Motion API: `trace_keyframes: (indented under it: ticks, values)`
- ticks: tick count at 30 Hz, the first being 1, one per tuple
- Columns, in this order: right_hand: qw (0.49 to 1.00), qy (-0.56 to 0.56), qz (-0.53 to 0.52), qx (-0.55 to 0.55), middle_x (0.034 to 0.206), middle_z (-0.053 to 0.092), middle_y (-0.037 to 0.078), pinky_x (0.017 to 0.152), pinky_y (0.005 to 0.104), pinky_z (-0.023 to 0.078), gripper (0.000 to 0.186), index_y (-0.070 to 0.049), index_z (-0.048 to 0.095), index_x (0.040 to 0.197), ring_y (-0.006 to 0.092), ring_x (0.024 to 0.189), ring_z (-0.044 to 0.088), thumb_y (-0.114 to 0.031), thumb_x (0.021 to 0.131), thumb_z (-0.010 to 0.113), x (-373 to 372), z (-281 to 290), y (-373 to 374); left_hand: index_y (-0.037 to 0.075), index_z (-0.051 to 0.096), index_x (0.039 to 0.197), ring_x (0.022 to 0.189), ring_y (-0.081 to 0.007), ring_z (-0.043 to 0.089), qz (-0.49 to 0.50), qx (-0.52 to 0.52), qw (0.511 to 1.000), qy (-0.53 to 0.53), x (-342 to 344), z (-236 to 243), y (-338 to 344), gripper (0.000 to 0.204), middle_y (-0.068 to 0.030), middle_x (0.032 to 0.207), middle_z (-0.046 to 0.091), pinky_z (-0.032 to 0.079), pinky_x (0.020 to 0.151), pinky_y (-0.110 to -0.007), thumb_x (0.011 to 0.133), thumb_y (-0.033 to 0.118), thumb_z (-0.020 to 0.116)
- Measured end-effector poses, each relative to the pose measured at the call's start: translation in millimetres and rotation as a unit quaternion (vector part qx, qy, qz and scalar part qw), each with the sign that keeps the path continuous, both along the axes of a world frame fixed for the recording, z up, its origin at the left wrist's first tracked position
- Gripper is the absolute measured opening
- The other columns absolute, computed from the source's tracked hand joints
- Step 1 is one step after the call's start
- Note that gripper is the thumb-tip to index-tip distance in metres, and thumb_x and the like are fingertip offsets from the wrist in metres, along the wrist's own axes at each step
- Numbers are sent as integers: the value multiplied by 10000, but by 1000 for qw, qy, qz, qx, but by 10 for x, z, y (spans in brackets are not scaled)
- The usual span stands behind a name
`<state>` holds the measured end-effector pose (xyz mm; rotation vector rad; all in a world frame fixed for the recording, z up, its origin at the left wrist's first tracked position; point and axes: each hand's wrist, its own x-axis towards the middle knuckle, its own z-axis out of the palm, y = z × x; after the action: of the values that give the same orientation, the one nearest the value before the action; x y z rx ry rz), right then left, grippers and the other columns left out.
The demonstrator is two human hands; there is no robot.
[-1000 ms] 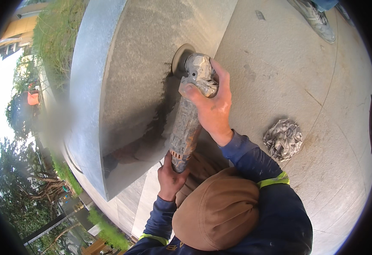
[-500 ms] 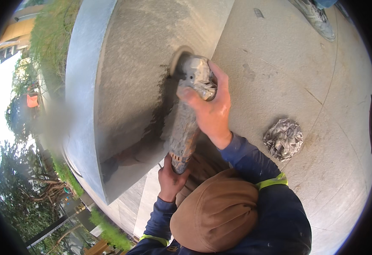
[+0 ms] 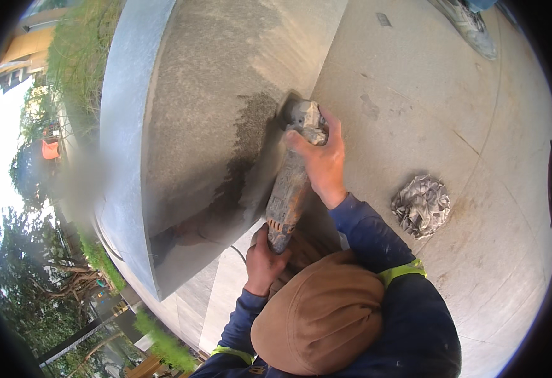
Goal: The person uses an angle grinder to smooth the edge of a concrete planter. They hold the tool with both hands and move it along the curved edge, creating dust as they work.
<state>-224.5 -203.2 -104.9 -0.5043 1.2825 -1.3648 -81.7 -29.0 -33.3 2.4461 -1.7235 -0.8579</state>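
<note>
A dust-caked angle grinder (image 3: 288, 183) leans against the face of a grey stone slab (image 3: 206, 82). Its disc (image 3: 288, 104) meets the slab's lower edge by the floor and is blurred. My right hand (image 3: 323, 160) is wrapped round the grinder's head end, thumb on the near side and fingers on the far side. At the rear end, below the orange-rimmed vents, my left hand (image 3: 265, 261) grips the body; some of its fingers are hidden. A dark patch (image 3: 232, 170) spreads over the slab beside the tool.
On the concrete floor (image 3: 402, 120) to the right lies a crumpled silvery bundle (image 3: 422, 206). Another person's shoe (image 3: 468, 28) stands at the far right. Between my arms is a brown cloth cap (image 3: 317, 315). Grass and trees (image 3: 30, 271) lie beyond the slab on the left.
Both hands have carried the grinder to the right and slightly nearer. Its disc has shifted from the slab's face toward its lower edge, baring more of the dark patch.
</note>
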Motion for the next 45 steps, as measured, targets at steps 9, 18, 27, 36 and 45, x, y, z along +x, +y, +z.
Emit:
trace_keyframes:
  ticks: [9, 18, 27, 36, 45]
  values:
    - [996, 14, -51, -77, 1098, 644, 148, 896, 322, 505, 730, 44, 454, 1346, 181, 972, 626, -175, 752, 816, 51, 154, -41, 46, 523, 1267, 813, -412, 693, 30, -44, 998, -15, 9, 130, -59, 612, -228, 873, 700, 558, 686, -439, 743, 248, 766]
    - [997, -73, -25, -12, 1191, 588, 155, 897, 337, 514, 800, 23, 345, 1412, 206, 1044, 604, -161, 781, 800, 14, 53, 30, 104, 627, 1096, 678, -382, 669, 1, -94, 994, -61, 53, -134, 240, 446, -172, 763, 677, 532, 589, -452, 701, 251, 772]
    - [978, -210, -16, -5, 1238, 492, 142, 896, 365, 514, 821, -16, 229, 1410, 207, 1086, 550, -28, 786, 763, -240, 315, 299, 77, 625, 1007, 620, -371, 641, -76, -167, 981, -59, -218, -32, 138, 385, -161, 716, 640, 513, 544, -439, 704, 251, 784]
    - [961, -265, -69, 42, 1134, 531, 131, 761, 436, 572, 567, -72, 368, 1306, 267, 965, 613, -74, 822, 664, -858, 319, 642, 29, 632, 1141, 703, -165, 625, -308, -341, 888, -34, 24, 1593, -592, 507, -60, 865, 661, 517, 654, -297, 735, 213, 874]
    - [982, -151, 30, -110, 1094, 539, 137, 769, 434, 569, 618, -10, 350, 1268, 239, 945, 611, -121, 808, 747, -1678, 1882, 375, 16, 610, 1076, 575, -50, 376, -199, -419, 867, 179, -134, 1911, -2155, 229, 40, 621, 474, 298, 537, -244, 897, 138, 684]
